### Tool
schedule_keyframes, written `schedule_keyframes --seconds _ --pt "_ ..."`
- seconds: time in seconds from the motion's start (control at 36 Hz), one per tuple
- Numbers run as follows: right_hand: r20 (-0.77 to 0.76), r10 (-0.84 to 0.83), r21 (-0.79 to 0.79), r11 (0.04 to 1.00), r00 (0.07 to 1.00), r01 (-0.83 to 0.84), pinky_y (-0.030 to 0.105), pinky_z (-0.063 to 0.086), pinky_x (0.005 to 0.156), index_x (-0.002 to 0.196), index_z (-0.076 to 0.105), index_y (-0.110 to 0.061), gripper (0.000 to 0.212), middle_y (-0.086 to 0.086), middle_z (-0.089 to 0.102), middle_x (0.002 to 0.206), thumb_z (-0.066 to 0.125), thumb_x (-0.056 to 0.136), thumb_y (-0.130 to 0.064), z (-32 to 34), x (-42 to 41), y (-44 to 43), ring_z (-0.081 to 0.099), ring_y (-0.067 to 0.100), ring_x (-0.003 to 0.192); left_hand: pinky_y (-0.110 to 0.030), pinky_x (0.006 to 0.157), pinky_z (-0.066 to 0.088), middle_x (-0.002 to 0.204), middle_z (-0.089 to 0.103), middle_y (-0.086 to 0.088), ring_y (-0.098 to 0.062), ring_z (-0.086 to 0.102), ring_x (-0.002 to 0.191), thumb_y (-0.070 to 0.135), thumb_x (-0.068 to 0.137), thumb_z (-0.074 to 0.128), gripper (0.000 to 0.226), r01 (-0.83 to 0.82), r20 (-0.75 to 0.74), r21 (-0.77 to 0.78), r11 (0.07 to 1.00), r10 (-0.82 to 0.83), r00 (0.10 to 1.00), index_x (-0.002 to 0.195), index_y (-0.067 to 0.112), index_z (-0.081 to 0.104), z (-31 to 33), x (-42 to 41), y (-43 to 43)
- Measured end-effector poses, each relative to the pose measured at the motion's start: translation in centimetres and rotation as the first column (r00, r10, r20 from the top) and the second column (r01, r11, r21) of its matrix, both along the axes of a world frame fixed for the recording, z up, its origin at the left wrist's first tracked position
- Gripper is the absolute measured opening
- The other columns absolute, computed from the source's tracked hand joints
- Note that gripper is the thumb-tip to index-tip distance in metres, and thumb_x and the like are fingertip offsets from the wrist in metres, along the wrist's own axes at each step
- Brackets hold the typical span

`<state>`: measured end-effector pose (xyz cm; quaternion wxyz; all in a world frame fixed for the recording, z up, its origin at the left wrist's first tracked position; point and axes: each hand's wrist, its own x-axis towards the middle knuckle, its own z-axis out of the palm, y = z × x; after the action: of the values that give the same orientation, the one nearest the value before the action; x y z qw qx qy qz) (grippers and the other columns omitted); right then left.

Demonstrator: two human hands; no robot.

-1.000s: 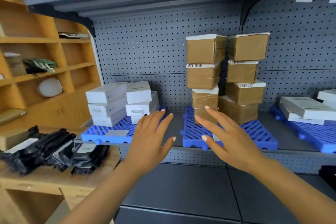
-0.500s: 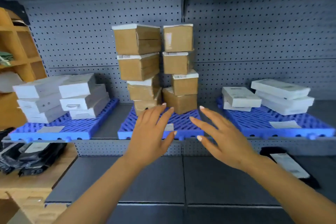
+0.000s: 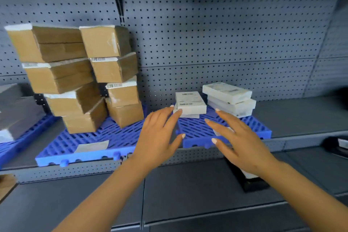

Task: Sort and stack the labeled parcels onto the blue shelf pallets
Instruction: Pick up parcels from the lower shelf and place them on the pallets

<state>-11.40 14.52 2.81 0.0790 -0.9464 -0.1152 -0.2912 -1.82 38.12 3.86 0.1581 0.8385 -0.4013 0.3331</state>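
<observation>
Two short stacks of flat white labeled parcels lie on the right blue pallet (image 3: 261,132): the nearer stack (image 3: 190,102) and a taller one (image 3: 230,98) behind it to the right. My left hand (image 3: 160,137) is open, fingertips at the nearer stack's left edge. My right hand (image 3: 239,141) is open and hovers over the pallet's front, empty. Brown cardboard parcels (image 3: 81,73) with barcode labels stand in two leaning columns on the middle blue pallet (image 3: 90,149).
Grey pegboard backs the shelf. White boxes (image 3: 11,115) sit on a third blue pallet at the far left. A black labeled pouch (image 3: 248,179) lies on the lower shelf under my right wrist, another (image 3: 339,143) at the right edge.
My view has swung right, from the left and middle pallets to the right pallet. Both open hands moved with it and now reach the white parcel stacks.
</observation>
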Motion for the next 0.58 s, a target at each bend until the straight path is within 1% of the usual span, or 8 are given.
schedule_keyframes --seconds 0.06,0.14,0.19,0.33,0.44,0.58 --pt "0.010 -0.013 0.019 1.000 1.000 0.013 0.031 0.031 0.105 0.146 0.026 -0.042 0.049 -0.003 0.023 0.156 0.030 0.097 -0.049 -0.2 0.1 -1.0 0.030 0.020 0.139 -0.043 0.102 0.038 0.137 0.050 -0.010 -0.027 0.045 0.125 0.047 0.091 0.045 0.060 0.019 -0.012 0.010 1.000 -0.019 1.000 0.137 0.010 0.048 0.2 0.6 -1.2" --pt "0.020 -0.047 0.011 0.999 0.999 0.047 0.035 0.032 0.106 0.146 0.025 -0.043 0.050 -0.004 0.025 0.155 0.032 0.097 -0.048 -0.4 0.5 -2.4 0.028 0.018 0.140 -0.043 0.102 0.037 0.137 0.050 -0.009 -0.026 0.043 0.125 0.049 0.091 0.045 0.060 0.047 -0.018 0.017 0.999 -0.046 0.999 0.138 0.011 0.048 0.2 1.9 -2.9" --pt "0.031 -0.076 0.007 0.997 0.997 0.075 0.036 0.032 0.105 0.145 0.028 -0.041 0.050 -0.002 0.028 0.154 0.033 0.096 -0.047 -0.3 0.7 -3.4 0.029 0.018 0.138 -0.042 0.104 0.036 0.138 0.049 -0.008 -0.025 0.042 0.126 0.049 0.092 0.045 0.060 0.070 -0.027 0.015 0.997 -0.070 0.997 0.139 0.012 0.046 0.0 2.8 -3.8" --pt "0.045 -0.142 0.019 0.990 0.989 0.141 0.043 0.038 0.102 0.144 0.035 -0.033 0.049 0.005 0.034 0.150 0.038 0.095 -0.041 -0.3 1.3 -6.2 0.035 0.024 0.134 -0.039 0.108 0.032 0.141 0.046 -0.005 -0.022 0.039 0.128 0.049 0.091 0.048 0.061 0.089 -0.068 -0.023 0.996 -0.090 0.994 0.141 0.015 0.043 -0.3 5.0 -5.9" --pt "0.040 -0.194 0.019 0.981 0.980 0.193 0.046 0.045 0.098 0.142 0.044 -0.026 0.050 0.007 0.036 0.149 0.037 0.095 -0.043 -0.6 1.8 -8.3 0.041 0.029 0.131 -0.040 0.107 0.032 0.140 0.047 -0.006 -0.022 0.039 0.127 0.050 0.090 0.045 0.061 0.118 -0.072 -0.020 0.993 -0.119 0.990 0.139 0.014 0.046 -0.7 6.0 -7.8" --pt "0.032 -0.190 0.004 0.982 0.981 0.190 0.046 0.044 0.097 0.143 0.041 -0.028 0.051 0.007 0.035 0.150 0.037 0.095 -0.043 -0.8 3.0 -11.6 0.040 0.029 0.132 -0.038 0.107 0.031 0.139 0.047 -0.006 -0.021 0.038 0.128 0.051 0.090 0.043 0.062 0.128 -0.065 0.022 0.992 -0.126 0.990 0.141 0.015 0.044 -0.7 6.8 -10.4"
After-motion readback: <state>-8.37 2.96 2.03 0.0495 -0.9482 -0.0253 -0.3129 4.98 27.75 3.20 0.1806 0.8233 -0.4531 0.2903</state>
